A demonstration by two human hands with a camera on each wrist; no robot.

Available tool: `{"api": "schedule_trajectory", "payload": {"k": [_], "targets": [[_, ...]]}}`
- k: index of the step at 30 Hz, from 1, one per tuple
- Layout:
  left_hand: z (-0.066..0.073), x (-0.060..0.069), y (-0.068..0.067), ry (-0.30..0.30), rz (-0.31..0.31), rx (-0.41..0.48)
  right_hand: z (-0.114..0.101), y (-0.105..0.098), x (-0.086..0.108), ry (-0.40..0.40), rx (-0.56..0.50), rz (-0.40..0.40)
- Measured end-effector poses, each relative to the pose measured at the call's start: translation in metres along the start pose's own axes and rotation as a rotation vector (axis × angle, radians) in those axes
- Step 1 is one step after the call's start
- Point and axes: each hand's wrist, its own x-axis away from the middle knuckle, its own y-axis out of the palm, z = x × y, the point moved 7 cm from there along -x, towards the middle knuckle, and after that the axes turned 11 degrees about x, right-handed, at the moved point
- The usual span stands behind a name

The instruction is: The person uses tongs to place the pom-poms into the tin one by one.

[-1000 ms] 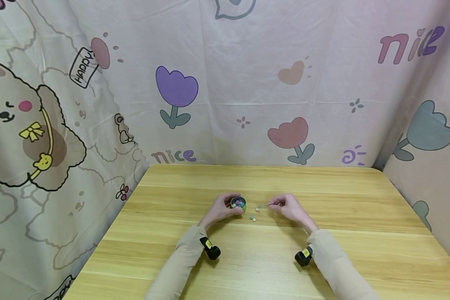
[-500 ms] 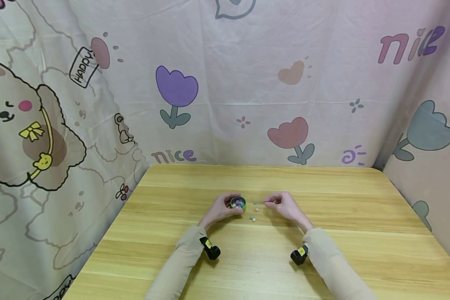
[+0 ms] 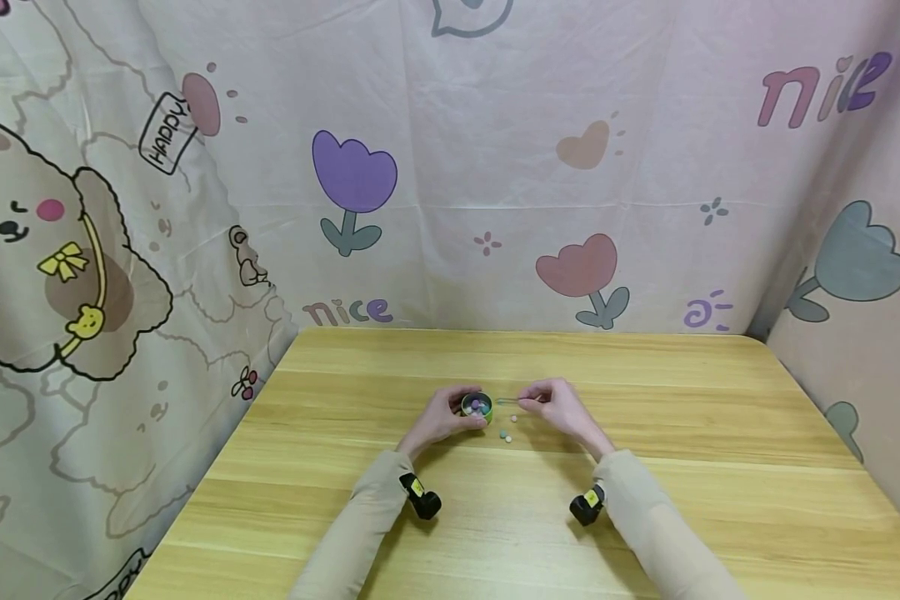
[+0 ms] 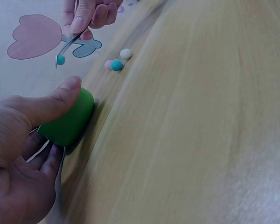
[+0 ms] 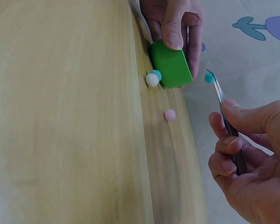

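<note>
The fingers of the right hand (image 3: 558, 407) close narrowly around the tweezers (image 5: 219, 93), whose tips carry a teal ball (image 5: 209, 78) clear of the table (image 3: 720, 400). The left hand (image 3: 442, 417) grips the green cup (image 5: 171, 67), thumb on one wall and fingers on the opposite side; the cup's mouth faces upward. Relative to the preceding head views, the right hand is shifted toward the cup, while the left hand and cup hold position. The carried ball is now near the cup's rim but apart from it; the transfer is judged to be under way and incomplete. Several balls (image 3: 476, 405) lie inside the cup. Three lie loose on the table: a pink ball (image 5: 170, 115), a white ball (image 5: 152, 80) and a second teal ball (image 4: 116, 65). Beyond the table hangs a printed cloth (image 3: 450, 125).
</note>
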Motion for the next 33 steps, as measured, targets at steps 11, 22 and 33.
{"api": "schedule_trajectory", "payload": {"k": [11,22,33], "targets": [[0.003,0.001,0.000,0.022,-0.005,-0.004,-0.011,0.007,-0.007,-0.057,-0.005,0.003],[0.002,0.001,-0.001,0.017,-0.005,0.011,-0.014,0.016,-0.012,-0.048,-0.015,-0.012],[0.001,0.000,0.001,0.021,-0.017,0.027,-0.016,0.020,-0.015,-0.029,-0.018,-0.023]]}}
